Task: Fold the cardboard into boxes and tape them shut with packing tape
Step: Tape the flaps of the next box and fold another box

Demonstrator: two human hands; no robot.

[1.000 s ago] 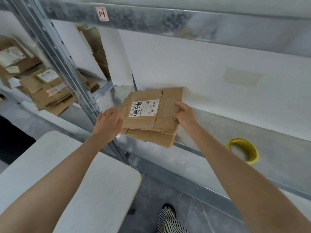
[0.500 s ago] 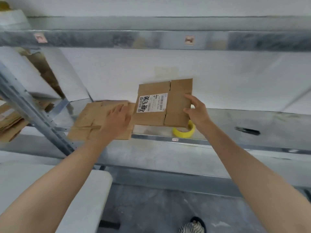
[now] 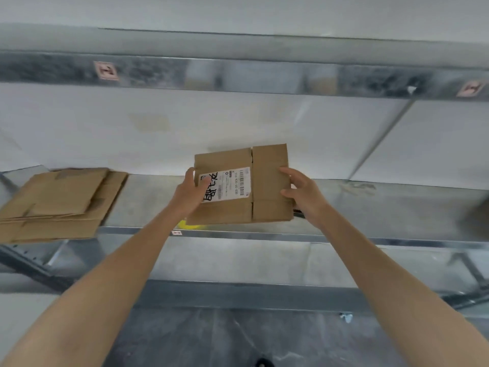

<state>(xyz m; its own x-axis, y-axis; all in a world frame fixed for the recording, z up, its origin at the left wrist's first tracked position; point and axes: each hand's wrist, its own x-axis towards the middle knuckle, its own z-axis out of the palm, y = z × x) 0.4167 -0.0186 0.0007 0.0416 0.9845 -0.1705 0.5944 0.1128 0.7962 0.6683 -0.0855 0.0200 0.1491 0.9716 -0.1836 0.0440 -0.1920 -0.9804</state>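
- My left hand [image 3: 189,193] grips the flat cardboard box [image 3: 268,192] by its left edge, one finger over the white label [image 3: 226,184].
- My right hand [image 3: 304,196] pinches its right edge.
- The box stands tilted between my hands, above the metal shelf [image 3: 383,207].
- A cardboard stack [image 3: 60,205] lies well left of my left hand.
- A yellow tape roll [image 3: 185,224] peeks out just under the box.

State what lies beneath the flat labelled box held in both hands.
A yellow sliver, probably the tape roll, shows on the metal shelf; the box covers the rest.
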